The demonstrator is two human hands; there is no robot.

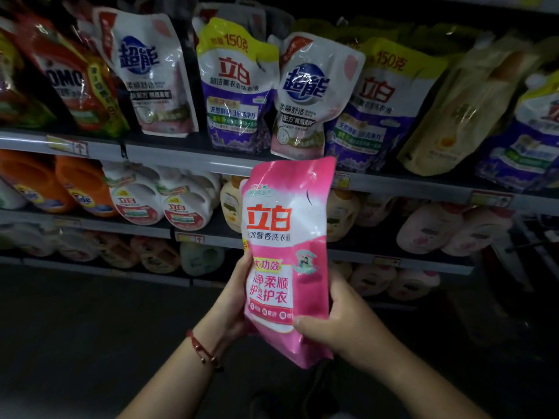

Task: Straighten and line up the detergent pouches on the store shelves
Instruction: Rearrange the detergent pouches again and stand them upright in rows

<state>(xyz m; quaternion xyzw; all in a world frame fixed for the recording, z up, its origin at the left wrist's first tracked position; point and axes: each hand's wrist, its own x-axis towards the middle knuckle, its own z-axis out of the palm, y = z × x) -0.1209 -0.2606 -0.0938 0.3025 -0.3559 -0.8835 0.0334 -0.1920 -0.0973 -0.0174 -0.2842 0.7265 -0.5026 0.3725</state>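
Observation:
I hold a pink and white detergent pouch (287,237) upright in front of the shelves, off the shelf. My left hand (233,300) grips its lower left edge; a red cord bracelet is on that wrist. My right hand (341,322) grips its lower right side, thumb across the front. On the top shelf (187,160) stand several pouches at uneven angles: a red one (75,83), a white and pink one (151,77), a purple and yellow one (239,89), another white one (314,98), a second purple one (372,110) and a yellowish one (462,110) leaning left.
Below the top shelf, orange detergent bottles (63,186) and white bottles (163,201) fill the middle shelf, with pale pink bottles (447,228) to the right. Lower shelves carry more bottles. The floor at the lower left is dark.

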